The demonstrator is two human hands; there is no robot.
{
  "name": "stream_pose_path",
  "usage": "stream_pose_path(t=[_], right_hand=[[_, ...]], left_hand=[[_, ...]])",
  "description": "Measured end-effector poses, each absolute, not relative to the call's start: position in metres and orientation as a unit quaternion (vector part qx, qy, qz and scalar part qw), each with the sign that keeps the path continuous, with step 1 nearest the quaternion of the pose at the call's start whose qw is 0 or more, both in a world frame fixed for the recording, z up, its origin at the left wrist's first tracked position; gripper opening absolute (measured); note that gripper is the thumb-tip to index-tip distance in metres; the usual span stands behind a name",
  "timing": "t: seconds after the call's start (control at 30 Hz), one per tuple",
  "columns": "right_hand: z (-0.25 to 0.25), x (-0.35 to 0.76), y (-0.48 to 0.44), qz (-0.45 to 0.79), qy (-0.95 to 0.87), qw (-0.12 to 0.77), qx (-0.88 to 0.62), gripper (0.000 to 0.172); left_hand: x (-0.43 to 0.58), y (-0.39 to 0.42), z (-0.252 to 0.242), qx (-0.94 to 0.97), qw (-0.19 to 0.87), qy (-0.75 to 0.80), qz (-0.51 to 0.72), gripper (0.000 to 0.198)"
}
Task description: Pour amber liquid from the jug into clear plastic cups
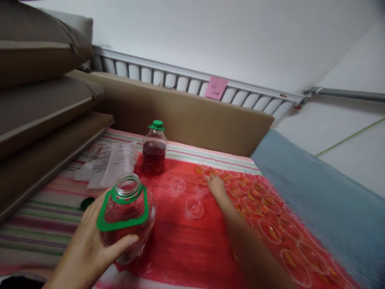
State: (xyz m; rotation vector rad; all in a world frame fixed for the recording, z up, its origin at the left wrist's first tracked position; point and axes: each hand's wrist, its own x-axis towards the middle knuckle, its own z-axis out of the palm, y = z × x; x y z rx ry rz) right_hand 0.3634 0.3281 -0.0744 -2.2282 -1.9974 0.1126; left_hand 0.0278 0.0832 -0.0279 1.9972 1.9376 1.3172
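My left hand (93,237) is wrapped round an uncapped clear plastic jug (147,218), which has a green handle collar (123,224) below its open neck. Over the red sheet (183,245), my right hand (215,184) has its fingers closed at the rim of a clear plastic cup (202,187). Two more clear cups (178,185) stand between my hands. To the right, several cups (252,205) with yellow-orange pieces in them crowd together in rows. A second jug (154,157), green-capped and partly filled with dark red liquid, stands upright at the back.
A green cap (87,203) lies left of the held jug, near crumpled clear plastic bags (112,164). The striped cloth (45,216) lies under the sheet. Stacked brown cushions (45,96) border the left, a beige panel (186,116) the back, a blue-grey surface (325,200) the right.
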Motion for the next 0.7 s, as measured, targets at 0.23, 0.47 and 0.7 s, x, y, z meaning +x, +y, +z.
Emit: stream_pose_path(t=[0.23,0.47,0.7], right_hand=[[-0.068,0.357,0.304,0.031,-0.676,0.097,-0.73,0.031],[-0.053,0.352,0.293,0.034,-0.644,0.079,-0.76,0.033],[-0.064,0.351,0.274,0.065,-0.643,0.043,-0.762,0.034]], left_hand=[[0.024,0.083,-0.035,0.652,0.04,0.617,0.44,0.076],[0.027,0.084,-0.028,0.644,0.072,0.617,0.447,0.076],[0.031,0.084,-0.021,0.641,0.074,0.618,0.449,0.077]])
